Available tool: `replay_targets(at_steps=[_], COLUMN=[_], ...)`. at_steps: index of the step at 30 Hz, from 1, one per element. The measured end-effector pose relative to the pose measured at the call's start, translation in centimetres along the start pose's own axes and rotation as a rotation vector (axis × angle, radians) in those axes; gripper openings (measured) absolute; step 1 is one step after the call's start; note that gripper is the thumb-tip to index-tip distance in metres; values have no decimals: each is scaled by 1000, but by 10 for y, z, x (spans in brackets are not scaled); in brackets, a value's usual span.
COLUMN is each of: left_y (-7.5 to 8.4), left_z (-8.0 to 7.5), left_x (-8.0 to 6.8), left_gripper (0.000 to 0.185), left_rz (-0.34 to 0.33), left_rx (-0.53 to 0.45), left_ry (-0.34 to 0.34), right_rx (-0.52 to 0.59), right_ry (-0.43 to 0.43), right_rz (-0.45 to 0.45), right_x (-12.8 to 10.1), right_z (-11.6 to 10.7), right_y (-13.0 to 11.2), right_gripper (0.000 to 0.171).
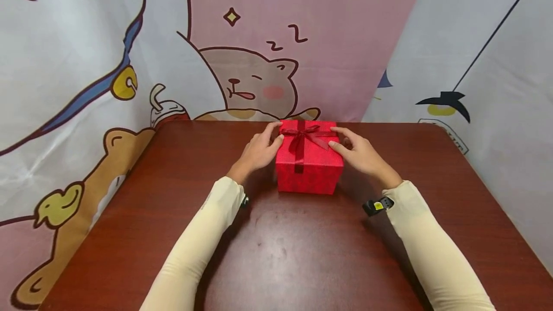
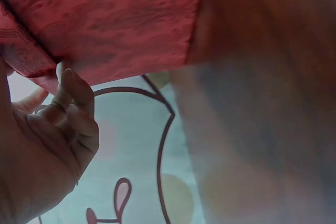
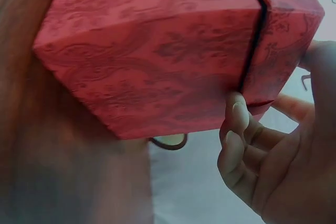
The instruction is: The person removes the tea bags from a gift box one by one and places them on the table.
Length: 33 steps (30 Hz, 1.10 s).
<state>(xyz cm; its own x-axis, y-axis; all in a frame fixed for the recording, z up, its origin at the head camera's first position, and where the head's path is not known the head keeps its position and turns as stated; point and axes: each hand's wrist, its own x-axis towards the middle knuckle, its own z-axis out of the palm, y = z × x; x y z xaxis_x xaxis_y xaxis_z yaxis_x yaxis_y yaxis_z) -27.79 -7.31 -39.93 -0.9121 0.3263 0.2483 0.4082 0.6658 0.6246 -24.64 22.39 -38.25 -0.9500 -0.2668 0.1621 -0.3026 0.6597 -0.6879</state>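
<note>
Overhead, both hands [image 1: 258,150] [image 1: 362,153] grip the red box [image 1: 308,164]; only there its bow [image 1: 302,134] shows.

Dark wooden table [image 1: 302,253], cartoon-animal backdrop cloth [image 1: 242,52]

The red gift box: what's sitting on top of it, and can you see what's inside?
On the red gift box lies a dark red ribbon bow. The left hand and right hand touch its lid edges. The lid is on, so the inside is hidden.
</note>
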Motion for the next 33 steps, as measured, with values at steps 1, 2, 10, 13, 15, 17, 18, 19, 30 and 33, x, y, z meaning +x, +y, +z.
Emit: replay_targets(at_steps=[1,2,10,13,15,17,18,19,30,33], left_y=[2,4,9,5,1,-4,-7,-10,-51,-64], left_z=[-4,-7,-36,-45,-51,-58,-62,-67,-115,-126], left_x=[1,2,3,2,1,0,-1,-2,-23,-30], left_gripper=[47,47,49,51,53,55,55,55,54,54], left_rz=[5,8,-8,-28,-26,-17,-15,-14,-114,-137], left_rx=[-15,-30,-80,-77,-76,-73,-68,-64,15,9], left_ry=[5,11,29,39,50,57,61,63,76,59], right_rx=[-4,-6,13,36,42,45,45,43,84,61], right_ry=[3,4,6,-12,-16,-18,-19,-18,-101,-128], right_rz=[-2,-3,3,-11,-23,-36,-45,-52,-59,-41], right_x=[1,2,16,22,27,32,35,38,69,76], right_z=[-2,-5,-11,-6,-1,6,9,13,59,75], right_y=[-4,-8,-34,-40,-44,-49,-51,-54,-95,-105], right_gripper=[55,55,55,56,56,56,56,55,57,58])
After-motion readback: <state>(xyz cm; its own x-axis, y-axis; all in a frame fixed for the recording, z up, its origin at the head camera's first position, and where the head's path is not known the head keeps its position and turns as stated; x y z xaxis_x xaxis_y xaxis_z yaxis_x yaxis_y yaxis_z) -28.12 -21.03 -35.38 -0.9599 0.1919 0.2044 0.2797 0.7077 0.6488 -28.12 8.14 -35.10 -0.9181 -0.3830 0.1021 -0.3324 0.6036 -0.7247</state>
